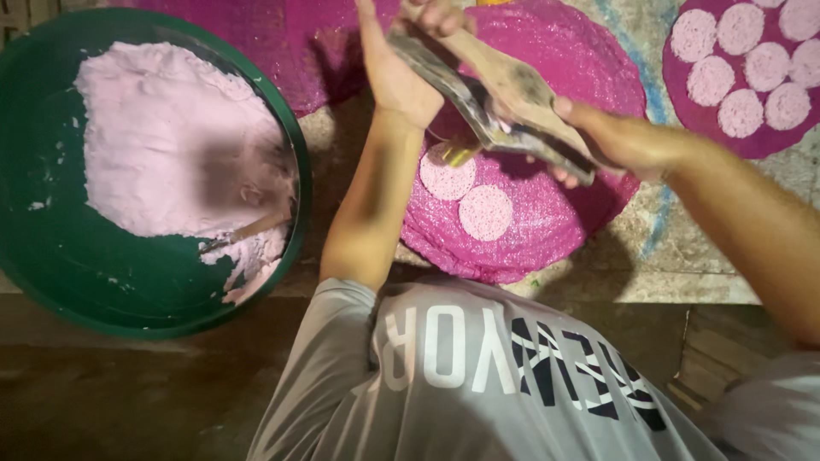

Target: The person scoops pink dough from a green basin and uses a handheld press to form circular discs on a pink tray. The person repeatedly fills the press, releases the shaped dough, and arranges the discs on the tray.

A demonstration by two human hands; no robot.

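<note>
Green plastic basin (pixel 51 248) holds pale pink dough (pixel 171 145) and a spoon (pixel 248 230). Right of the basin, the left hand (pixel 397 68) and right hand (pixel 623 141) grip a hinged wooden press (pixel 500 102) above a magenta mat (pixel 530 213) bearing two pink discs (pixel 465 196).

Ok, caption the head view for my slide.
Both hands, left hand and right hand, work a hinged wooden press over a magenta woven mat.

Beneath the hands, the magenta mat (pixel 547 230) keeps bare room right of its two pink discs (pixel 465 195), while the green basin of pink paste (pixel 51 248) blocks the left and the disc-filled mat (pixel 683 90) crowds the upper right.
</note>
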